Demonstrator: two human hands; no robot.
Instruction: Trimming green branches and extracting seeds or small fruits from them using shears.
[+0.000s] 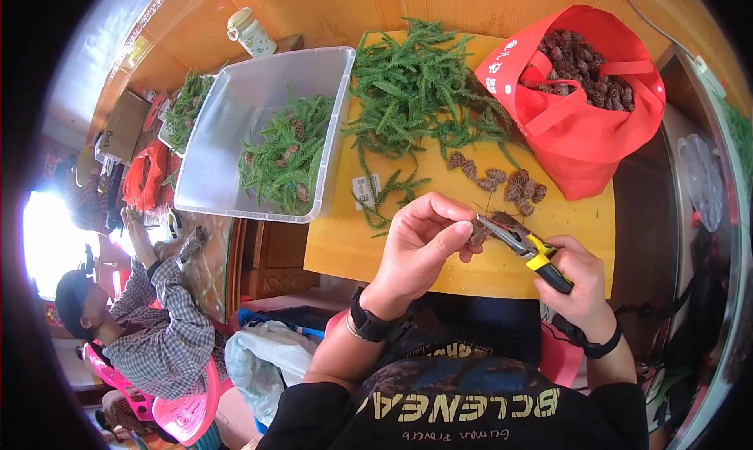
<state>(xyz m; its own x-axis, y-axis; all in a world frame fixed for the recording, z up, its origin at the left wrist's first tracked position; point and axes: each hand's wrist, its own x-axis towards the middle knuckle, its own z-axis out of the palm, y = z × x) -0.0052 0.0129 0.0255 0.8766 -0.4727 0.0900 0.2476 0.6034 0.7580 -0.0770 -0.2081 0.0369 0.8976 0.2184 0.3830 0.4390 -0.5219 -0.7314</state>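
Observation:
Over the yellow board, my left hand (423, 244) is closed in a pinch on a brown pine cone (477, 235), mostly hidden behind the fingers. My right hand (579, 281) grips a pair of pliers (518, 242) with yellow and black handles. Their jaw tips meet my left fingertips, where a thin wire seems to stick up. Just beyond the hands lie several loose pine cones (518, 187). Green artificial pine sprigs (416, 89) are heaped farther back, with a single sprig (390, 191) beside a white label (365, 192).
At the right stands a red bag (569, 140) full of pine cones. A clear plastic bin (205, 164) on the left holds sprigs with cones. Behind it is a white-green bottle (251, 33). Far left, another person (149, 324) sits at a table. A whitish plastic bag (267, 364) hangs below.

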